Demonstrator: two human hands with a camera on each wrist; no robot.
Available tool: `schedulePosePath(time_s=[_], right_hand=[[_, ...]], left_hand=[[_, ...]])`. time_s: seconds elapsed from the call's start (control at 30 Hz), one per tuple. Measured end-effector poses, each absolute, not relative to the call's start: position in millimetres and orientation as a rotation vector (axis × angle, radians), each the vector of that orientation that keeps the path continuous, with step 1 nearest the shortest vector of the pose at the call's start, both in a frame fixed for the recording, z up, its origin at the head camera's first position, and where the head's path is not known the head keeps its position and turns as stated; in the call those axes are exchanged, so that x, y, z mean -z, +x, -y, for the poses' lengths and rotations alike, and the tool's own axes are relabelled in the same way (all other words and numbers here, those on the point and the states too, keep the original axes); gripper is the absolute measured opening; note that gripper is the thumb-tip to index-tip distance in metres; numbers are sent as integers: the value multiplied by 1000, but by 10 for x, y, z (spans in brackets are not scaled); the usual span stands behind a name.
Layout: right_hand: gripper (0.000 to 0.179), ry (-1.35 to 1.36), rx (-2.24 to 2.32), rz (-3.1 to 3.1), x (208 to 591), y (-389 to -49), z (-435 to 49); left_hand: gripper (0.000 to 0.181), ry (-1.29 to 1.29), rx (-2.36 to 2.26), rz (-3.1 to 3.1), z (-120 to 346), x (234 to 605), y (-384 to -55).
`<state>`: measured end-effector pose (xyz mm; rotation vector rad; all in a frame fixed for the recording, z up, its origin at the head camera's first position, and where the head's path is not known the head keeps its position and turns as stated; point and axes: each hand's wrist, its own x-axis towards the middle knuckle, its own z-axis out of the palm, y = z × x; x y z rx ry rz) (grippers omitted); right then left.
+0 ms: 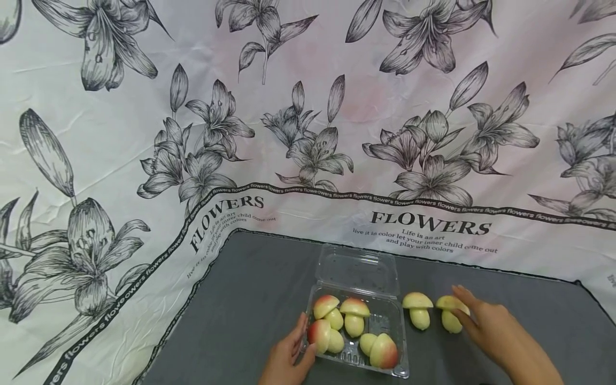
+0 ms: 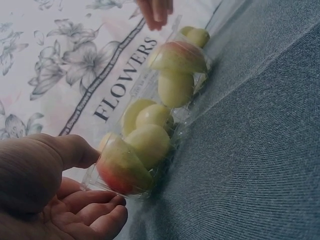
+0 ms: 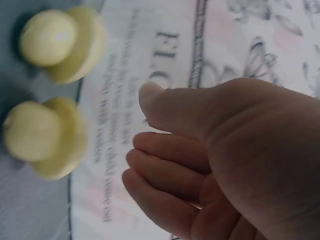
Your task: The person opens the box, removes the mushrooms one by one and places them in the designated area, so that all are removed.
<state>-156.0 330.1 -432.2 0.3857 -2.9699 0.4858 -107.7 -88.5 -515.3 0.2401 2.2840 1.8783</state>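
A clear plastic clamshell box [image 1: 403,342] lies on the grey cloth with its lid [image 1: 358,267] folded back. Inside are several mushroom-shaped pieces [image 1: 354,324], pale yellow with red-tinged caps. My left hand [image 1: 289,357] pinches the box's left wall, thumb at the rim and fingers outside; the left wrist view shows the thumb close to one red-tinged mushroom [image 2: 117,167]. Right of the box stand two more yellow mushrooms, a nearer one [image 1: 420,316] and a farther one [image 1: 451,322]. My right hand [image 1: 495,331] is at the farther one, overlapping its cap; in the right wrist view its loosely bent fingers [image 3: 165,172] hold nothing.
The grey cloth [image 1: 231,310] spreads under everything. White fabric [image 1: 327,214] with black flower drawings and lettering rises behind and at the left, beginning just past the box's lid.
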Motion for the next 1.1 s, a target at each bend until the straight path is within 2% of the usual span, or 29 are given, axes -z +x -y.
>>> schedulePosePath(time_s=[0.2, 0.47, 0.83, 1.1], right_hand=[[55, 430, -546, 2969, 4112, -1460, -3043], [55, 514, -582, 2875, 4019, -1360, -2789], [57, 372, -546, 3163, 3881, -1219, -2374], [31, 459, -605, 3173, 4015, -1164, -2096]], left_hand=[[74, 259, -1897, -2281, 897, 5178, -1075], [73, 286, -1893, -2311, 904, 5185, -1066], [73, 291, -1874, -2297, 884, 5165, -1074], [73, 280, -1877, -2300, 881, 5158, -1067]])
